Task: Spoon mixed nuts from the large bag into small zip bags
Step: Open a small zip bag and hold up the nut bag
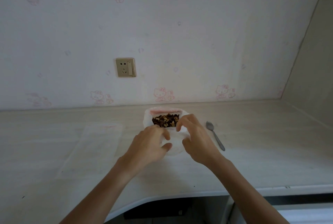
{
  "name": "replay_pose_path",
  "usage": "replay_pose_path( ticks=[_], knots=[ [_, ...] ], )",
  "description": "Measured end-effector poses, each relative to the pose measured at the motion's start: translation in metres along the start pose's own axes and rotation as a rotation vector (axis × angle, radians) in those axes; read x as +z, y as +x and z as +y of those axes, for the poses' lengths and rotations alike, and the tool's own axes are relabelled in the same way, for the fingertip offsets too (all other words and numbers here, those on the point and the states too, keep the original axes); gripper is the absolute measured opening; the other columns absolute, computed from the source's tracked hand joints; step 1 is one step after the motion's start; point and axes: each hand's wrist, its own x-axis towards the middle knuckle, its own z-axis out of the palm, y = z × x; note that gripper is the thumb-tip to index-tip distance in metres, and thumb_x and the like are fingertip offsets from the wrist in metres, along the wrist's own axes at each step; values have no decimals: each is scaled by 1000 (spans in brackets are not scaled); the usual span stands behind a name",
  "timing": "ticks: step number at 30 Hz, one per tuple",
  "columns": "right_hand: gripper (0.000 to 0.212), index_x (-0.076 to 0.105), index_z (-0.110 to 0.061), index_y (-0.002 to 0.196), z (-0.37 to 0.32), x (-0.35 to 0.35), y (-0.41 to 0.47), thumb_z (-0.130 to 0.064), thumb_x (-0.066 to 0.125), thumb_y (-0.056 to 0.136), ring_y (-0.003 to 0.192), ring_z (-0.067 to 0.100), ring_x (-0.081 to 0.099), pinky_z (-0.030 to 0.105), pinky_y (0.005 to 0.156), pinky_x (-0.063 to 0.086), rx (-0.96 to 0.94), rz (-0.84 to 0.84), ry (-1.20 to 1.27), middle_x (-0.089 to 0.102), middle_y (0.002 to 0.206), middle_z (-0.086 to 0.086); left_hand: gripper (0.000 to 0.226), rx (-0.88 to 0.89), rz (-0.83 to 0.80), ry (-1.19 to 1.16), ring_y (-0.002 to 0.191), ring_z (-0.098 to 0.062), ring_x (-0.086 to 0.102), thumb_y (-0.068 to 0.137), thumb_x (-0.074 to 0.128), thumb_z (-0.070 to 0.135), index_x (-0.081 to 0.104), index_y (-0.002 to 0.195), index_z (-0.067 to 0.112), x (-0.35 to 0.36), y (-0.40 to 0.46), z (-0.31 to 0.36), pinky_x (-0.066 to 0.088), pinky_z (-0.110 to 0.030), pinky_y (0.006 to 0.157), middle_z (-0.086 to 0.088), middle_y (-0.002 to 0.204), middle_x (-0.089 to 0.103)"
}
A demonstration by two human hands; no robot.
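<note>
Item 1: large bag (175, 144). White, translucent plastic with a pinkish zip strip along the far lip. It stands on the table (252, 160) close to the wall, mouth open and facing up. Contents: mixed nuts (164, 120), dark brown and tan pieces, filling the bag up to near the opening.

Item 2: my left hand (150, 147). It is at the near left side of the bag's mouth, fingers curled onto the plastic edge, thumb lower against the bag's front. It grips the bag.

Item 3: my right hand (195, 138). It is at the near right side of the mouth, fingertips bent over the rim and pinching the plastic, thumb pressed on the bag's front below. Both hands hold the opening between them.

Item 4: spoon (215, 134). Metal, lying flat on the table just right of my right hand, bowl toward the wall, handle pointing toward me and to the right. Neither hand touches it. I cannot tell whether anything is in its bowl.

Item 5: small zip bags (100, 139). Clear, flat, lying on the table left of the large bag, apart from it; their outlines are faint. They look flat, with nothing inside that I can see. How many lie there I cannot tell.

Item 6: wall socket (125, 67), on the patterned wall behind the table.
</note>
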Motion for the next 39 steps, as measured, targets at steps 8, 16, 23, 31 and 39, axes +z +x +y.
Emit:
replay_pose_path(
  ticks=[8,16,23,31,39],
  knots=[
    [43,75,-26,118,-5,-2,9,-3,45,97,102,19,67,30,82,53,5,-280,-274,68,128,1,24,18,-145,157,98,-15,65,88,73,17,63,97,36,-12,10,3,42,-28,72,11,107,57],
    [33,71,-19,120,-18,-3,21,-22,67,88,91,23,69,30,77,53,68,-458,-528,70,112,2,57,-10,-529,421,92,-18,54,78,87,36,62,129,33,-30,26,16,41,-31,78,5,126,56],
    [36,69,-21,121,-10,-4,36,-36,73,88,101,21,69,35,89,56,68,-628,-605,71,114,-2,50,-49,-674,326,106,-19,59,74,88,50,66,118,40,-22,45,5,51,-35,90,8,118,56],
    [34,65,-36,114,32,8,37,-59,64,89,102,12,51,37,96,37,18,-558,-475,53,107,-12,34,-21,-616,27,85,-7,61,74,86,48,65,100,44,-1,48,-34,51,-26,73,10,100,61],
    [24,72,-37,106,52,17,28,-48,76,85,98,15,52,34,87,46,86,-431,-206,56,103,-1,35,24,-503,-213,96,-16,63,72,91,45,71,100,43,11,44,-46,55,-33,85,2,108,65]
  ],
)
